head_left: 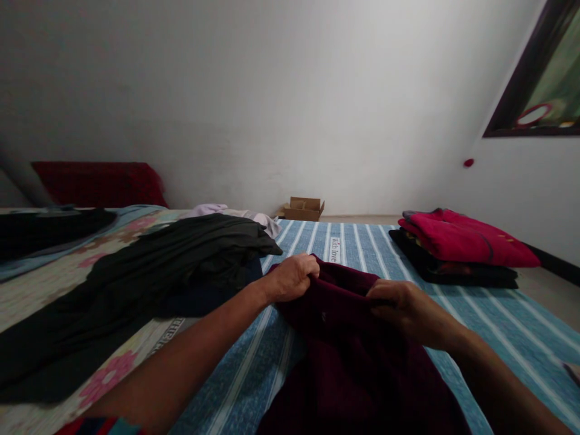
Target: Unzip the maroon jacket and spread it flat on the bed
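Note:
A dark maroon garment [344,362] hangs toward me, its upper edge stretched between my two hands. My left hand [292,278] is closed in a fist around the left end of that edge. At the other end, my right hand [403,305] pinches the cloth with the thumb on top. The band between them looks like a waistband or collar; I cannot tell which. Beneath the garment lies a blue and white striped bed sheet [362,241]. The garment's lower part runs out of view at the bottom.
Dark trousers [181,254] lie loosely on a floral cloth [109,377] at left. Folded clothes, with a red garment [466,235] on top, are stacked at right. Beyond the bed's far edge are a cardboard box [304,209] and a wall [290,109]. A red covered object [99,184] stands back left.

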`<action>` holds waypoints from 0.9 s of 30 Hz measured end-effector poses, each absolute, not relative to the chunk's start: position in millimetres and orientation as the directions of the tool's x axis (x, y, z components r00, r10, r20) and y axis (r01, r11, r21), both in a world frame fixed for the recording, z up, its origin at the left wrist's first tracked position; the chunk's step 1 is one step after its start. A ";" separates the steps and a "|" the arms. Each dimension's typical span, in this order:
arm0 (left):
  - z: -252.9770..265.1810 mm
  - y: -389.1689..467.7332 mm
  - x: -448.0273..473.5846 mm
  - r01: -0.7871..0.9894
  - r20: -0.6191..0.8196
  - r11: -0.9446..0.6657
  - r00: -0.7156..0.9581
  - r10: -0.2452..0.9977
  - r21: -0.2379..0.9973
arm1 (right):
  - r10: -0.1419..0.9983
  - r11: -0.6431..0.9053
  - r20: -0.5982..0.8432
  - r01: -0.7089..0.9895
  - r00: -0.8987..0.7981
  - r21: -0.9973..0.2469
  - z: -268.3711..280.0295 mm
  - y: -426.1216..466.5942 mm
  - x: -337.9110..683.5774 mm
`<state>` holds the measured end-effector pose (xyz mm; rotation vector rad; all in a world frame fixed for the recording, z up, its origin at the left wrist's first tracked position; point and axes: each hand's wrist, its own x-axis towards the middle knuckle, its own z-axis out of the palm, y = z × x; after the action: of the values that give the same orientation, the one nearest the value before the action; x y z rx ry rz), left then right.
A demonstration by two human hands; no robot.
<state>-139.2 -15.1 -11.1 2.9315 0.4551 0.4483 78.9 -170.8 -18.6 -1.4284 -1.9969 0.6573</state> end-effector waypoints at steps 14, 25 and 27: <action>15.0 -24.5 -121.2 0.325 0.386 -0.907 0.826 0.410 0.268 | 0.812 0.019 0.581 0.992 0.058 -0.126 -5.2 -183.8 30.0; 15.1 -30.7 -100.5 0.365 0.356 -0.887 0.819 0.450 0.281 | 0.883 -0.046 0.439 0.960 0.168 -0.275 -26.2 -175.6 27.5; 15.0 -29.6 -101.7 0.362 0.363 -0.887 0.816 0.450 0.286 | 0.910 0.036 0.391 0.914 0.137 -0.404 -21.0 -175.3 38.3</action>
<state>-101.7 -29.6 15.0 2.7970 0.6325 0.6338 38.3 -175.3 -21.0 -1.8480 -1.7483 -0.0091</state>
